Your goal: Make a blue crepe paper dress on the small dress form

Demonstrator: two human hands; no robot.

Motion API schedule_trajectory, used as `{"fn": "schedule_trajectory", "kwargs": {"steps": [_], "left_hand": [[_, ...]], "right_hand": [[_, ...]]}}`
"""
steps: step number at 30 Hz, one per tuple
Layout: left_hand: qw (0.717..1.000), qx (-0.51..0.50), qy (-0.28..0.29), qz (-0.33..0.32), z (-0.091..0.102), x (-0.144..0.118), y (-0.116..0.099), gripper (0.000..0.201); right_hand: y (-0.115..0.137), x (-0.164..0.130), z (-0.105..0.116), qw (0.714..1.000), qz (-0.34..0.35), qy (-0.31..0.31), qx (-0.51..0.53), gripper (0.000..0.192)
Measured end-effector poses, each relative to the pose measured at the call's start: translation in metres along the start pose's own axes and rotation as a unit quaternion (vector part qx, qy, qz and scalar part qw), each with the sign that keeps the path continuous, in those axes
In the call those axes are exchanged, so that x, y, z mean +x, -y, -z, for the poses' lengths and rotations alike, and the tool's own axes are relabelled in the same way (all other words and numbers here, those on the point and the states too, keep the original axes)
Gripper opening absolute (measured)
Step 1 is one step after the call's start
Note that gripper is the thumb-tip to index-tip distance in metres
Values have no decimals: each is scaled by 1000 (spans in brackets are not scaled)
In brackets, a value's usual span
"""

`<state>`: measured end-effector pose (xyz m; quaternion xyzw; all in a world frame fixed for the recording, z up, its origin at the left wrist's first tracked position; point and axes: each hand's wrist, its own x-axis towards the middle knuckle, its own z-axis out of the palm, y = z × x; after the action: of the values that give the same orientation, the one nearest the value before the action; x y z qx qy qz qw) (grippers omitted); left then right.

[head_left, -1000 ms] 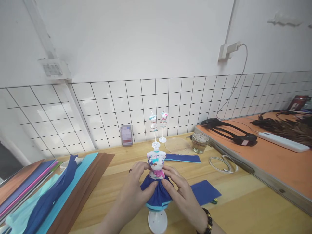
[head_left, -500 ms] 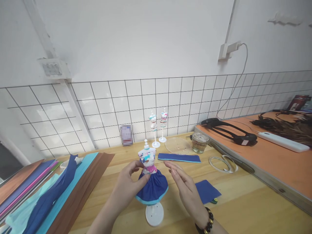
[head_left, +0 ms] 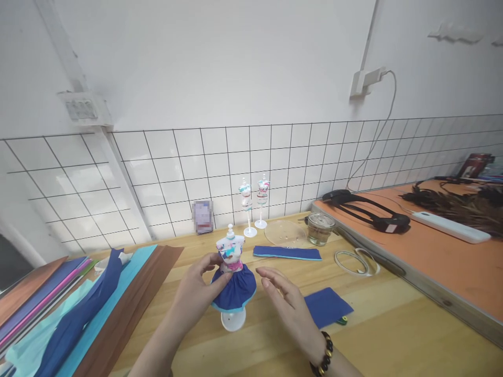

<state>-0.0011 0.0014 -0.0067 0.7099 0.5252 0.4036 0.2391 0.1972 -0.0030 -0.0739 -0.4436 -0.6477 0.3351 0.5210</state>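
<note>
— One hand only has the little mannequin point(head_left: 231, 262) now: the left hand point(head_left: 196, 296) pinches its waist, fingers closed on the printed bodice just above the blue skirt point(head_left: 234, 291). Where does it stand?

— On its round white base point(head_left: 233, 320), on the tabletop point(head_left: 393, 335), between both hands. The right hand point(head_left: 288, 309) hovers beside the skirt, fingers spread, touching nothing.

— What worries you?

— That base looks small under a tall stem. A sideways push from the left thumb could tip it, I think. The skirt may also slip down if it is only wrapped.

— Anything near enough to hit?

— The blue strip point(head_left: 286, 253) behind, and the blue fabric piece point(head_left: 328, 307) to the right.
</note>
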Motion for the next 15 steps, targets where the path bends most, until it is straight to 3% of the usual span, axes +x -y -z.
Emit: {"fn": "schedule_trajectory", "kwargs": {"steps": [5,9,15], "left_hand": [[997,79,-3,-21,8,-1,-3,25],[997,75,-2,-34,12,-2,-1,33],[1000,-14,-5,10,6,-2,4,33]], "right_hand": [[-2,1,-2,998,9,23,-54,33],[-3,-2,1,987,17,89,-129,25],[5,1,45,952,12,156,-264,33]]}}
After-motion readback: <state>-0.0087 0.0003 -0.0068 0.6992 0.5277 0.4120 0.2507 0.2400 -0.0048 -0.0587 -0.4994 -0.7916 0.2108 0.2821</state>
